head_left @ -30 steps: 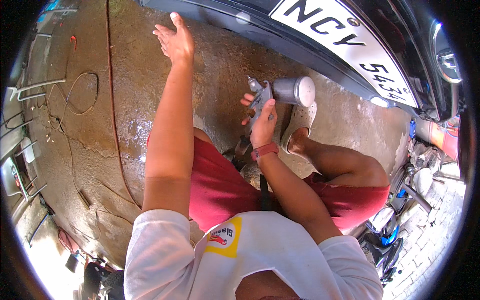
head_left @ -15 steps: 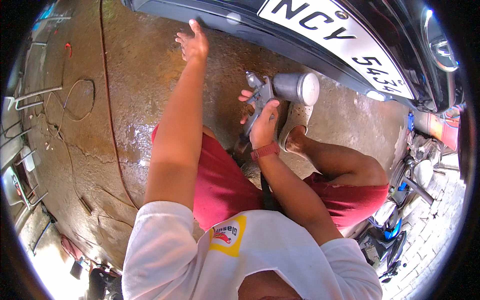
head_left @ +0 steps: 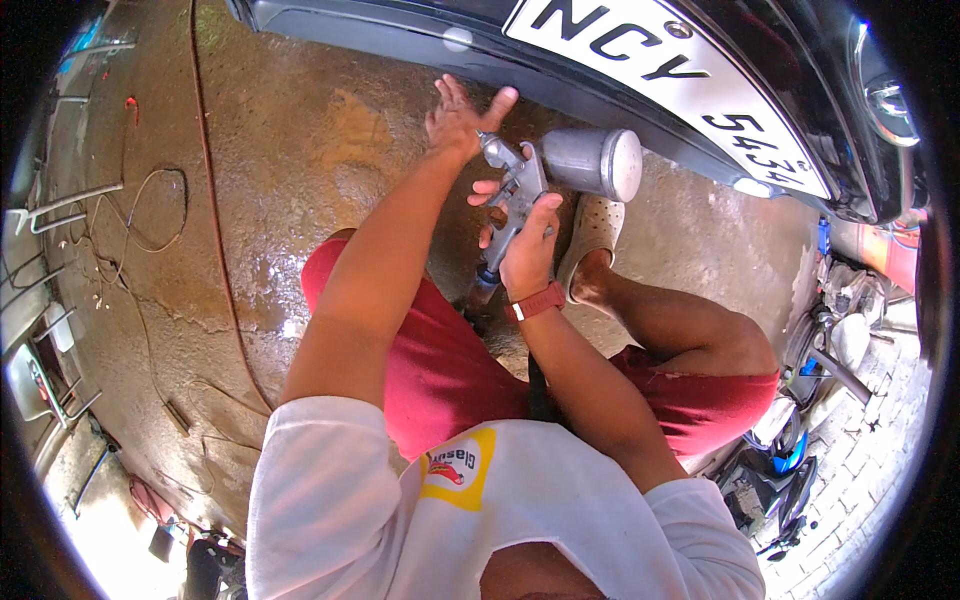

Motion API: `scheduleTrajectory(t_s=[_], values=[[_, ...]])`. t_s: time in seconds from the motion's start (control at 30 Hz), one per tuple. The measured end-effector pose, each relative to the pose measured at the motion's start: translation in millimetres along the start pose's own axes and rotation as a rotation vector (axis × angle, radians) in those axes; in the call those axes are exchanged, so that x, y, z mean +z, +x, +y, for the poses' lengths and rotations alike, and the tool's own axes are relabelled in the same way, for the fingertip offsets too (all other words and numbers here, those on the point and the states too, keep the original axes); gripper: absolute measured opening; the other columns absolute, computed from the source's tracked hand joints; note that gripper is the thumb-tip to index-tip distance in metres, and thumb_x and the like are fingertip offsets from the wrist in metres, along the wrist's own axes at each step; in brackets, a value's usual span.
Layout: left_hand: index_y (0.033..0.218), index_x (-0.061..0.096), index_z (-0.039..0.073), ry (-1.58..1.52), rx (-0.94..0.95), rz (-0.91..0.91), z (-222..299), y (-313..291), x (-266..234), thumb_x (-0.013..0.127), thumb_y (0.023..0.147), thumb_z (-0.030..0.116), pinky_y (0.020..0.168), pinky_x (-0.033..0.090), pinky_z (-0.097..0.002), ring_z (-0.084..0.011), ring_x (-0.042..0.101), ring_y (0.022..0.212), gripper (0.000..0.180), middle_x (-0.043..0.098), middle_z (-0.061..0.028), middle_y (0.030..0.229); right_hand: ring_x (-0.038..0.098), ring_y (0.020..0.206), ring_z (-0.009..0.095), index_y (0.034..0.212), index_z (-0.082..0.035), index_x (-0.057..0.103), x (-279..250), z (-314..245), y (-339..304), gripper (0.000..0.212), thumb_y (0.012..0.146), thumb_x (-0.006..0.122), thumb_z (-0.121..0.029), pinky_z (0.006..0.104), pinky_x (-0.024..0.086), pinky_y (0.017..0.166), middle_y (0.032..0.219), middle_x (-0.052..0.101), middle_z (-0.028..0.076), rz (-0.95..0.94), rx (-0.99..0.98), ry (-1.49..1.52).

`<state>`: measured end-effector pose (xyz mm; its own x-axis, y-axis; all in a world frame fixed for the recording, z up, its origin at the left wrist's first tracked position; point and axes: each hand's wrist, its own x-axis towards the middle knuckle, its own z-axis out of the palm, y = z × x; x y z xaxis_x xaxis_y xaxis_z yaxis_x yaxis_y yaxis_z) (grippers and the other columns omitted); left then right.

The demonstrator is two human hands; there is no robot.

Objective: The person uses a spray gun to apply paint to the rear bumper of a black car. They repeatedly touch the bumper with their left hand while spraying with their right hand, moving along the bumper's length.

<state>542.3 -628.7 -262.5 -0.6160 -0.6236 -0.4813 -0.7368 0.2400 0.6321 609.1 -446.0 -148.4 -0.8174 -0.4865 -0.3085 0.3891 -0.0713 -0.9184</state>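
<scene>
My right hand [head_left: 525,240] grips a silver spray gun [head_left: 520,185] by its handle, below the black car bumper [head_left: 400,48]. A metal cup [head_left: 595,163] with a pale lid sticks out from the gun's right side. The gun's nozzle end points up and left. Beyond that end, my left hand [head_left: 465,118] reaches near the bumper's lower edge with fingers and thumb spread, holding nothing. Whether it touches the bumper I cannot tell.
A white licence plate [head_left: 670,80] is fixed on the car above. A long brown hose [head_left: 212,190] crosses the wet floor at left, beside a thin looped cable [head_left: 160,240]. Metal frames [head_left: 75,205] line the left edge. Assorted clutter [head_left: 790,450] lies at right.
My left hand has moved right and slightly down, from beside the bumper's left part to just beyond the spray gun's nozzle. The gun has shifted slightly left and stays in my right hand.
</scene>
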Motion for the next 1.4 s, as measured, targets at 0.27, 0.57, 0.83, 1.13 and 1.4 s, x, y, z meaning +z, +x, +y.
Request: scheduleTrajectory(t_s=[0.27,0.57,0.83,1.13,1.4], values=[[0.173,-0.003,0.003,-0.81,-0.263,0.212,-43.3,25.6,-79.9,0.07,0.066,0.099,0.133,0.018,-0.0616,-0.0475,0.021,0.164,0.161,0.004,-0.0291,0.179,0.075,0.101,0.023,0.143,-0.004,0.059,-13.8,-1.3,3.3,0.085,0.111,0.023,-0.074,0.0311,0.056,0.056,0.12,0.077,0.015,0.05,0.017,0.004],[0.172,0.017,-0.003,-0.711,-0.286,0.148,19.1,10.1,-28.9,0.021,0.092,0.098,0.134,0.018,-0.0559,-0.0438,0.02,0.165,0.129,0.02,-0.031,0.176,0.075,0.103,0.024,0.157,-0.008,0.049,-23.3,-10.3,3.4,0.087,0.11,0.021,-0.076,0.0309,0.055,0.055,0.12,0.076,0.017,0.137,-0.017,-0.012],[0.171,0.005,-0.005,-0.238,-0.006,-0.076,45.3,-1.1,25.3,0.039,0.078,0.107,0.133,0.022,-0.0553,-0.0376,0.021,0.166,0.15,0.022,-0.0295,0.177,0.074,0.099,0.024,0.17,-0.016,0.031,-65.3,-22.9,19.9,0.096,0.104,0.021,-0.084,0.0302,0.052,0.053,0.118,0.075,0.017,0.252,-0.11,-0.05],[0.173,-0.011,0.007,-0.866,-0.322,0.172,10.0,-1.3,-50.8,0.06,0.083,0.094,0.133,0.021,-0.0586,-0.0455,0.02,0.164,0.144,0.012,-0.0249,0.18,0.072,0.095,0.021,0.153,-0.018,0.053,-133.4,-54.0,56.2,0.094,0.101,0.019,-0.089,0.0294,0.045,0.053,0.111,0.075,0.01,0.643,-0.22,-0.026],[0.174,-0.015,0.015,-1.159,-0.289,0.37,6.5,-11.5,-123.1,0.041,0.102,0.082,0.128,0.019,-0.0718,-0.0448,0.019,0.165,0.113,0.003,-0.0173,0.183,0.075,0.097,0.023,0.157,-0.016,0.047,-89.7,-46.9,64.6,0.088,0.106,0.019,-0.082,0.0311,0.051,0.053,0.117,0.077,0.015,0.386,-0.106,-0.03]])
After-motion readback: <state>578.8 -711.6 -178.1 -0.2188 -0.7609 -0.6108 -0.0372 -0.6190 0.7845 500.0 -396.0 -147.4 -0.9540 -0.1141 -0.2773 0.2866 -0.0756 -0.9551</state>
